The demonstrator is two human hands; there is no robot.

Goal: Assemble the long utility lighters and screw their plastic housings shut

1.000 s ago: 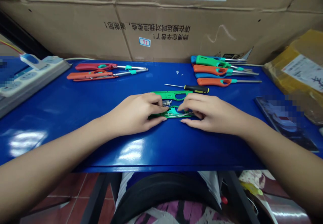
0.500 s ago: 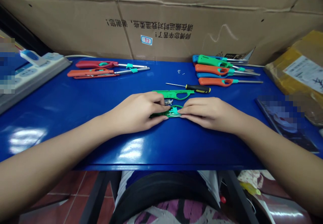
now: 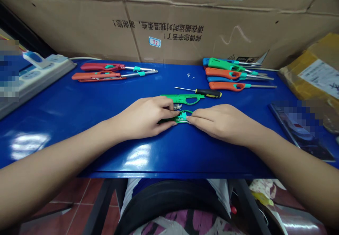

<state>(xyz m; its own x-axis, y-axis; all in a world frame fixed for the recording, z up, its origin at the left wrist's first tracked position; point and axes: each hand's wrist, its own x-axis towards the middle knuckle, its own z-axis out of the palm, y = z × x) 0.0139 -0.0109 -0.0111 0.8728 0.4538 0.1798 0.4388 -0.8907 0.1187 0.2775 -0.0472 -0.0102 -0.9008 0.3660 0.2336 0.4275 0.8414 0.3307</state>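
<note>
Between my hands lies an opened green lighter casing half (image 3: 188, 111), with a teal trigger (image 3: 183, 115) and thin wire-like parts inside it. My left hand (image 3: 150, 116) grips its left part between thumb and fingers, hiding much of that end. My right hand (image 3: 218, 123) has its fingers pressed together at the trigger end; whether it pinches the trigger or only pushes on it is unclear. Just beyond my hands rests the other green casing half (image 3: 189, 99), its inside facing up. A small metal piece (image 3: 178, 106) shows beside my left fingers.
A black-and-yellow screwdriver (image 3: 208, 93) lies behind the casing, near tiny white bits (image 3: 188, 75). Several long lighters (image 3: 222, 73) are grouped at back right; red and orange ones (image 3: 96, 76) lie at back left. A power strip (image 3: 53, 67) and cardboard box (image 3: 87, 26) border the table.
My right hand has tilted and its fingertips have shifted slightly at the trigger end. My left hand keeps its grip on the casing. The whole view has shifted a little.
</note>
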